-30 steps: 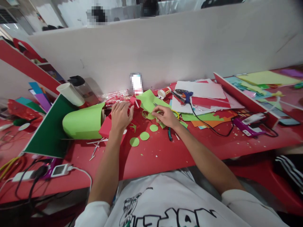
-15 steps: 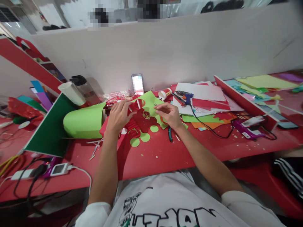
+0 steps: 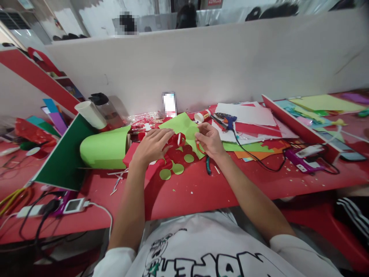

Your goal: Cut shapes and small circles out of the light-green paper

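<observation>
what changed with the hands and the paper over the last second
Both hands came together: the left hand and right hand now hold a red paper piece lifted over the green circles. The green roll and glue gun stayed put.

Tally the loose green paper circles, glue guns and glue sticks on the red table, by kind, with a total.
Green paper circles: 3
Glue guns: 1
Glue sticks: 1
Total: 5

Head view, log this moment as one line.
left hand: on red paper cutout | right hand: grips cutout's far edge | green circles: on red table
</observation>
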Available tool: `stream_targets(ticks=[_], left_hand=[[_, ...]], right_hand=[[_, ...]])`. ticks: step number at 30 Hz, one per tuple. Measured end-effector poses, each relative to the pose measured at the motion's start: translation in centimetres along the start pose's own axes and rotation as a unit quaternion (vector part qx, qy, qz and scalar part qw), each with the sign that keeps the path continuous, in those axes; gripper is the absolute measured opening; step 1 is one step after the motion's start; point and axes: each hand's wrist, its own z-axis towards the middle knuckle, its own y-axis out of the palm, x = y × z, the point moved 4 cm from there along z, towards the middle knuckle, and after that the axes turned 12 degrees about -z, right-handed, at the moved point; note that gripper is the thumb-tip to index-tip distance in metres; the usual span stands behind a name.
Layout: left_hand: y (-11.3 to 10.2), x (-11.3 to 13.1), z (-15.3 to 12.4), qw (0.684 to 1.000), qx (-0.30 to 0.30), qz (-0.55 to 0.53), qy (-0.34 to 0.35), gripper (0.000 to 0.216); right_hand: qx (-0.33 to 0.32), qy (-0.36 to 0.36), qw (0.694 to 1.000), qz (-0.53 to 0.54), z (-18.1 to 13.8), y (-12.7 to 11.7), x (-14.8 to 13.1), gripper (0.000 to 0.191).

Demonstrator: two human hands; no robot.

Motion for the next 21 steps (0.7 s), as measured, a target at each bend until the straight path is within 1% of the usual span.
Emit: stream_targets(ticks=[3,6,10,15,21], left_hand=[[0.2,0.6,0.4,1.0,-0.002,0.002,0.019,0.042],[0.4,1.0,0.6,1.0,-0.004,-0.003,0.026,0.039],[0.6,1.1,0.7,1.0,-0.002,-0.003,0.028,0.041],[0.6,1.0,0.6,0.999,0.015,0.02,0.028,0.042],[0.7,1.0,0.7,0.999,0.02,0.023,0.015,0.043]], right_hand=[[-0.019,-0.018,0.999,-0.032,-0.2,0.9,-0.5,0.053],[-0.026,-0.018,0.997,-0.07,-0.3,1.6,-0.6,0.047],[-0.03,-0.007,0.995,-0.095,-0.4,2.0,-0.4,0.046],[-0.02,-0.019,0.992,-0.121,-0.5,2.2,-0.6,0.046],[-0.024,0.001,0.995,-0.1,-0.6,2.2,-0.4,0.047]])
